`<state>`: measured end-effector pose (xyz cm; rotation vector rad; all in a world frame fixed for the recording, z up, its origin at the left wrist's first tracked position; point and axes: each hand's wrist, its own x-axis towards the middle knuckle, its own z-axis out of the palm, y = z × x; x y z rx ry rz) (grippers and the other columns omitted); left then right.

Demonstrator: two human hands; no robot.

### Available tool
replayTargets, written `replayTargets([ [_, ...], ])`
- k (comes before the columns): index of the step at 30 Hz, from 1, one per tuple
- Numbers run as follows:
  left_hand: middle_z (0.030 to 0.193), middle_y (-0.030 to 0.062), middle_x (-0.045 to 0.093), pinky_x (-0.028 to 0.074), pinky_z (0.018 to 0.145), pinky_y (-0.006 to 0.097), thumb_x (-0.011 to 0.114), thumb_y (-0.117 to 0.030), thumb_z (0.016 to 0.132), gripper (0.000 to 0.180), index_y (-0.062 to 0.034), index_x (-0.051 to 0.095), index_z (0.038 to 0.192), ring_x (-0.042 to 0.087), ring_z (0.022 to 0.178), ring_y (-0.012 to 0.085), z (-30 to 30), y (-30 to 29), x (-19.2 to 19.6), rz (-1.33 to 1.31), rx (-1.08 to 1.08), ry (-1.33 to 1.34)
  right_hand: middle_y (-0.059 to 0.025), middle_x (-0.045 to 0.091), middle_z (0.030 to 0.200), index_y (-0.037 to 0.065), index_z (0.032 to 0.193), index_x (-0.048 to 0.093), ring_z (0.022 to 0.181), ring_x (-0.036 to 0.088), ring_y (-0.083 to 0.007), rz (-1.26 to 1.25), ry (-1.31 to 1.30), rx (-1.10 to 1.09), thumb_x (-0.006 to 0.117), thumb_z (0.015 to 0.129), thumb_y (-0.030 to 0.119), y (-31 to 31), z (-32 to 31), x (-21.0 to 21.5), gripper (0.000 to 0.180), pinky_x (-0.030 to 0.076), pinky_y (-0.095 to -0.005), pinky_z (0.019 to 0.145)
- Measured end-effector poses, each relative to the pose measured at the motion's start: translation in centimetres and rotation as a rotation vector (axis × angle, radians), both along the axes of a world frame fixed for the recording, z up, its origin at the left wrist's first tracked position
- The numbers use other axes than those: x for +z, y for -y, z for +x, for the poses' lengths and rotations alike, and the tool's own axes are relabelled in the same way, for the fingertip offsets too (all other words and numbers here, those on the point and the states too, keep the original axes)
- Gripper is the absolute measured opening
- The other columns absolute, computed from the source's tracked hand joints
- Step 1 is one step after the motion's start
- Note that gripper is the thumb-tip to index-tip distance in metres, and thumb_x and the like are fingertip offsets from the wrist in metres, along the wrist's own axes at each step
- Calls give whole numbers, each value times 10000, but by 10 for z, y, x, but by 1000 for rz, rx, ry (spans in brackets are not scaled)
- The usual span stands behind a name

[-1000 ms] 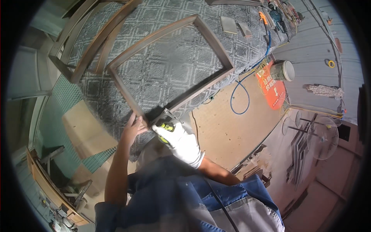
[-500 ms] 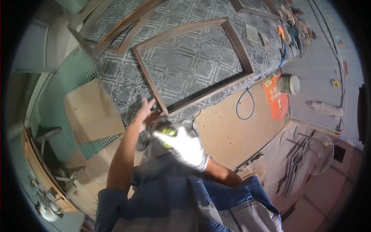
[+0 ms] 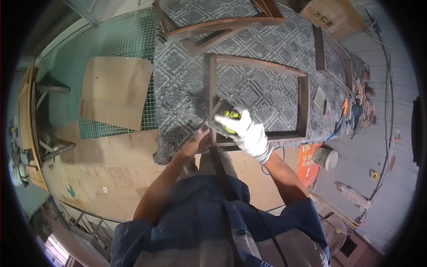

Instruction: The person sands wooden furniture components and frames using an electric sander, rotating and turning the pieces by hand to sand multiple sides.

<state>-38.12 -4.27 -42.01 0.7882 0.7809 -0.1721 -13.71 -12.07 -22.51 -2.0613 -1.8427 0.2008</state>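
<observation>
A brown rectangular wooden frame (image 3: 304, 107) lies on a grey patterned carpet covering the work surface. My right hand (image 3: 242, 129), in a white glove, is closed round a palm sander (image 3: 218, 115) with a dark flat base and yellow-green parts. The sander sits over the frame's left rail, close to its near left corner. Bare, my left hand (image 3: 194, 143) is at the outside of that same corner, with its fingers against the wood. The sander and the corner partly hide how its fingers close.
More wooden frames lie on the carpet, one at the far side (image 3: 222, 24) and one at the right (image 3: 333, 60). A cardboard sheet (image 3: 115, 91) rests on green grating at left. To the right stand a bucket (image 3: 327, 158) and a cardboard box (image 3: 332, 18).
My view has turned and the frame appears straighter. My right hand has brought the sander from beside my body up onto the frame's left rail. My left hand's spread fingers have drawn in at the corner.
</observation>
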Motion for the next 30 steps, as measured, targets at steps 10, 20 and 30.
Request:
replayTargets([
  [10, 1241, 244, 744, 546, 892, 370, 562, -458, 1093, 627, -115, 486, 1612, 745, 1082, 223, 39, 13, 41, 640, -91, -101, -183, 635, 1307, 362, 1417, 688, 866, 763, -345, -32, -71, -44, 838, 865, 205, -73, 74, 9, 592, 644, -369, 684],
  [20, 821, 154, 749, 570, 741, 389, 748, -386, 996, 678, -198, 519, 1605, 701, 702, 222, 64, 1, 96, 610, -112, -341, -166, 617, 1245, 356, 1466, 651, 848, 744, -314, -6, -15, -31, 844, 842, 175, -102, 89, 1, 679, 630, -373, 680],
  [30, 865, 213, 762, 579, 769, 443, 708, -381, 1012, 568, -164, 605, 1526, 762, 793, 353, 61, 16, 67, 798, 18, -330, -204, 589, 1236, 369, 1506, 605, 897, 747, -359, 97, -96, -311, 881, 817, 208, -167, 134, -3, 760, 643, -395, 793],
])
